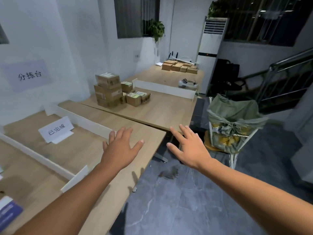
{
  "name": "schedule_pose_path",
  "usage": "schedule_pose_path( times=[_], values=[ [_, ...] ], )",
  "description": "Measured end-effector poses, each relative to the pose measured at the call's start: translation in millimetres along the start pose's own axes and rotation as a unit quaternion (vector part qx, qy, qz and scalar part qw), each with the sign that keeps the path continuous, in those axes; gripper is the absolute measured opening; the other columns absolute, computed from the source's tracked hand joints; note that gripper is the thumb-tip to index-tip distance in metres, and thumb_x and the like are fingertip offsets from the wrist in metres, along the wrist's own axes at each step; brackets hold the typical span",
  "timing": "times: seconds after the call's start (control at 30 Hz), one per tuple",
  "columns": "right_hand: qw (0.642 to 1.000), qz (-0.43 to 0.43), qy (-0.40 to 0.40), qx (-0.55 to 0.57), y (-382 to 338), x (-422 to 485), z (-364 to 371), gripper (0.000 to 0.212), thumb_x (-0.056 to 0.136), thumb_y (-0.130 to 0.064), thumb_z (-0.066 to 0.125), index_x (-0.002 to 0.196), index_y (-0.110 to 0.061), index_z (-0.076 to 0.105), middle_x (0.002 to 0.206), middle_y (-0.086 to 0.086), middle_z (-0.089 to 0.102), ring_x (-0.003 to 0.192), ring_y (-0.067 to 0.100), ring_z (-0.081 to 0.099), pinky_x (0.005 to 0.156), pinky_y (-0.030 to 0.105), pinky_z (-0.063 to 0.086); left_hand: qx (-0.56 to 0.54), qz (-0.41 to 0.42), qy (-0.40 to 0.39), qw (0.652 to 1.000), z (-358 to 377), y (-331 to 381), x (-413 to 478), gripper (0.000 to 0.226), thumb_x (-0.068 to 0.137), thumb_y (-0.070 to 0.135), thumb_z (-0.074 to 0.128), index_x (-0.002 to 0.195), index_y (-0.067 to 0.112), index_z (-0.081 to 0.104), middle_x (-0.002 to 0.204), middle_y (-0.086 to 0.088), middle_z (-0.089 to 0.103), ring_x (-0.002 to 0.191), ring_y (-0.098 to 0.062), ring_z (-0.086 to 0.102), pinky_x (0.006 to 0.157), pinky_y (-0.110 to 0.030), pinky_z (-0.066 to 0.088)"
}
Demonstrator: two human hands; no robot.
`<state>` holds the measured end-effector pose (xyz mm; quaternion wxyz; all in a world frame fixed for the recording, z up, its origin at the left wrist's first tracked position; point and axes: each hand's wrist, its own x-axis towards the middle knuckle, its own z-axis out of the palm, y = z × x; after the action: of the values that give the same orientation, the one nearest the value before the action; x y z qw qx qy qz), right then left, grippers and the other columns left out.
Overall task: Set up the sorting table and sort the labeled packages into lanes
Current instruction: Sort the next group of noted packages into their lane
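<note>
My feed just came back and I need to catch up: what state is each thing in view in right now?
left hand, open, fingers spread above the near table, holding nothing.
right hand, open, fingertips at the middle table corner.
boxes, closed, stacked on the middle table.
paper sign, standing in a lane.
dividers, upright.

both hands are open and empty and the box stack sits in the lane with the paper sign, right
No. The head view shows the box stack on the farther table, not in the lane with the paper sign. The left hand and right hand are open and empty.
</note>
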<state>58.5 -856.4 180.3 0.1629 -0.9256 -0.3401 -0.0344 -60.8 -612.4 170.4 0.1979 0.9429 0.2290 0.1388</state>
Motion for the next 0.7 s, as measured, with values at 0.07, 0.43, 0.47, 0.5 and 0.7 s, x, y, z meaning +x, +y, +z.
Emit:
schedule_pose_path(
  times=[0.07,0.43,0.47,0.5,0.7],
  values=[
    [1.000,0.001,-0.006,-0.002,23.3,45.8,4.4,0.079,0.087,-0.083,0.014,0.158,-0.049,0.010,0.170,0.000,0.008,0.156,0.021,0.001,0.124,0.051,0.009,-0.013,0.000,0.004,1.000,16.5,10.7,53.0,0.076,0.090,0.078,0.035,0.155,0.037,0.031,0.165,0.009,0.024,0.152,-0.025,0.015,0.119,-0.058,0.020],
    [0.998,-0.027,-0.029,0.044,150.2,269.2,-26.2,0.075,0.091,-0.081,0.018,0.158,-0.050,0.004,0.170,-0.001,0.008,0.156,0.019,0.004,0.126,0.041,0.010,-0.019,0.013,0.045,0.999,86.1,101.1,303.5,0.071,0.094,0.071,0.037,0.150,0.029,0.040,0.157,0.002,0.041,0.145,-0.024,0.031,0.114,-0.052,0.034],
    [0.998,-0.029,-0.031,0.051,164.8,291.7,-24.0,0.075,0.091,-0.081,0.018,0.158,-0.051,0.004,0.170,-0.002,0.008,0.156,0.018,0.004,0.126,0.040,0.010,-0.013,0.008,0.047,0.999,96.6,107.0,325.1,0.072,0.093,0.073,0.035,0.151,0.030,0.040,0.157,0.003,0.041,0.145,-0.023,0.031,0.114,-0.053,0.034],
    [0.997,-0.030,-0.033,0.059,179.6,314.6,-20.3,0.074,0.092,-0.080,0.020,0.158,-0.050,0.005,0.170,-0.002,0.008,0.156,0.017,0.003,0.126,0.039,0.009,-0.006,0.001,0.046,0.999,107.8,111.9,346.0,0.073,0.093,0.074,0.034,0.151,0.030,0.040,0.158,0.003,0.040,0.146,-0.023,0.030,0.114,-0.054,0.034],
    [0.990,-0.068,-0.070,0.097,258.9,461.7,12.0,0.069,0.098,-0.071,0.029,0.159,-0.048,0.008,0.170,-0.003,0.005,0.156,0.015,0.002,0.123,0.032,0.006,0.010,-0.063,0.055,0.996,170.8,124.7,459.7,0.072,0.095,0.074,0.036,0.153,0.031,0.038,0.162,0.004,0.035,0.150,-0.023,0.028,0.119,-0.053,0.031]
  ],
)
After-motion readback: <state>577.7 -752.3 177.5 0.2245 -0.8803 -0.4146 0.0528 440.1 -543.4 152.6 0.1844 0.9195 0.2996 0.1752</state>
